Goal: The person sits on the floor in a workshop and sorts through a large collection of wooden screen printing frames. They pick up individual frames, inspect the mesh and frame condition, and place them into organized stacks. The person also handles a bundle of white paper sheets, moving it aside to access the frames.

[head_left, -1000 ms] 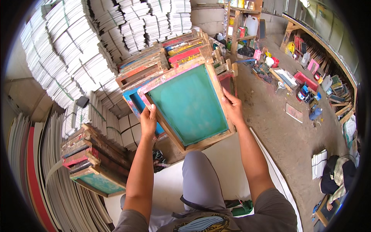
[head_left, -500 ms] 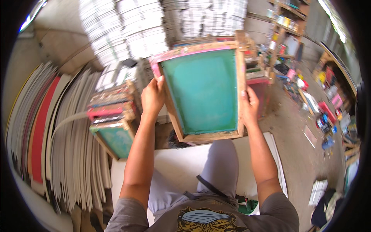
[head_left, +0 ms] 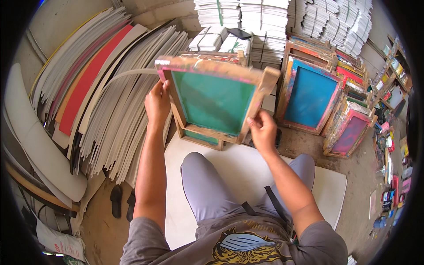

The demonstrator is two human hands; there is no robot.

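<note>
View has swung left since a second ago: the stack with the blue-screened frame was behind my load, now it's off to the right, next to a pink-purple frame. The green-screened frame I carry now sits in front of the left-hand stack and hides most of it; only a lower frame's teal panel and some top edges show, and I can't tell if the two touch. Mine also looks more tilted and foreshortened than before. Both my knees now show over the white board, and dark slippers have come into view on the floor at left. My left hand is closed on the left rail near the upper corner, thumb on the front. My right hand grips the right rail, nearer the bottom corner than earlier, thumb on the wood. So the frame hangs between the hands, above and beyond my knees, curved sheets left of it, white bundles behind.
</note>
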